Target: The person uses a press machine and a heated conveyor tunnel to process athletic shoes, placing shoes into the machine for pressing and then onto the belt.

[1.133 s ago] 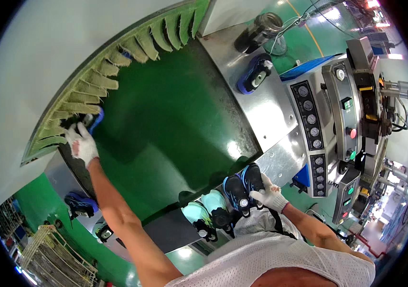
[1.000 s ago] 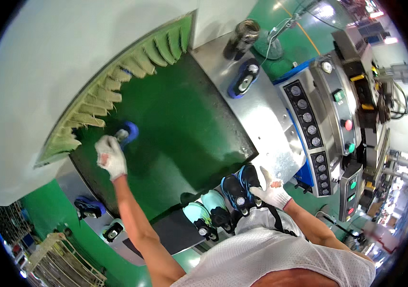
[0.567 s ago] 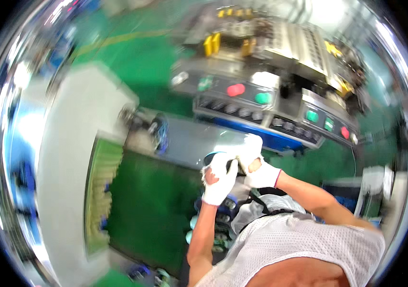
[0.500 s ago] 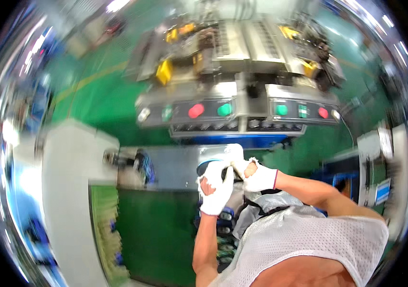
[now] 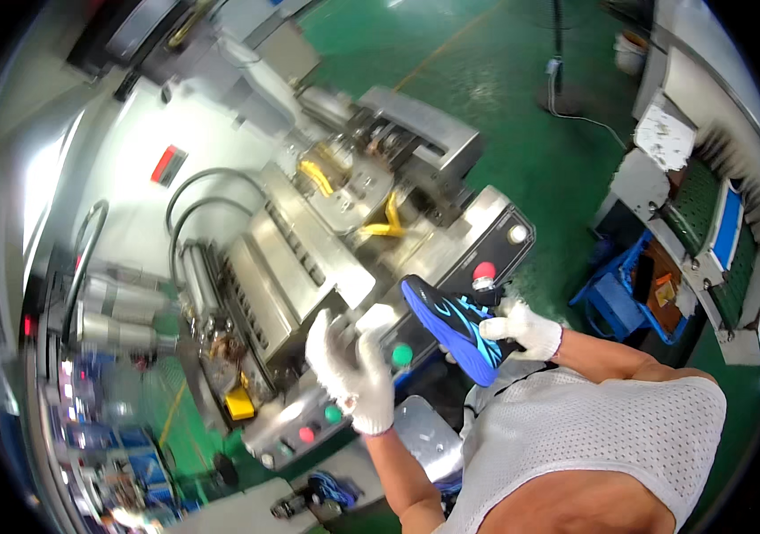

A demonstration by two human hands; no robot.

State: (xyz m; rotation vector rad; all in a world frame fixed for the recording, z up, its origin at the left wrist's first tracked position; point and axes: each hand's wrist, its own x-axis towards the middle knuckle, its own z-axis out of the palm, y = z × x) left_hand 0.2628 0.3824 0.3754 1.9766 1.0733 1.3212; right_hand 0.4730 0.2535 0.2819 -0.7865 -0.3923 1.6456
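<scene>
My right hand (image 5: 529, 333), in a white knit glove, grips a black sneaker (image 5: 453, 327) with light-blue stripes and a violet-blue sole. The shoe is tilted, its sole side toward the left, in front of the machine's control panel. My left hand (image 5: 351, 372), also gloved, is raised with its fingers apart and nothing in it. It hovers by the front of the metal machine (image 5: 295, 267), near a green button (image 5: 334, 414). Another green button (image 5: 401, 354) lies between the hands, and a red button (image 5: 484, 271) sits just beyond the sneaker.
The machine carries yellow parts (image 5: 384, 229) and black hoses. Below my left arm, a grey bench (image 5: 371, 485) bears a blue and black item (image 5: 333, 489). A blue crate (image 5: 607, 298) and a conveyor (image 5: 705, 214) stand at right; a stand with a cable (image 5: 558, 71) is farther back.
My view has swung round, bringing the machine closer. My hands, earlier together over the bench, are now apart: the right has the sneaker up at the panel, the left is empty and spread.
</scene>
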